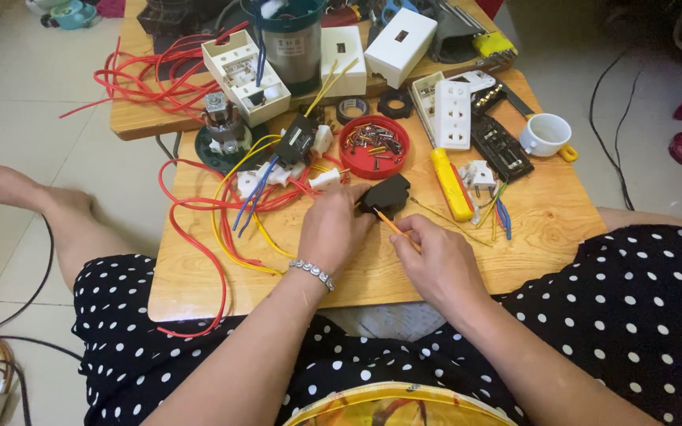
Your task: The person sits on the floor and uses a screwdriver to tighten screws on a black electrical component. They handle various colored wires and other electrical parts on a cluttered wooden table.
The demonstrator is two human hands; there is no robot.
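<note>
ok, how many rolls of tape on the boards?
2. A tape roll with a pale face above the red dish, and a black roll just to its right. Clutter may hide others.

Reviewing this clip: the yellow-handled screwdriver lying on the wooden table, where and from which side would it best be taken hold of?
Probably the thick yellow handle of the screwdriver, taken from above, grip across its width. It lies flat, roughly lengthwise away from the person, right of the black part, and its right side is crowded by a white plug.

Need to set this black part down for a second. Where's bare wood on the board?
Bare wood lies right of the yellow screwdriver, below the white cup, and along the near edge left of the left hand. Crowded: the wire tangle and red dish beyond the black part.
</note>
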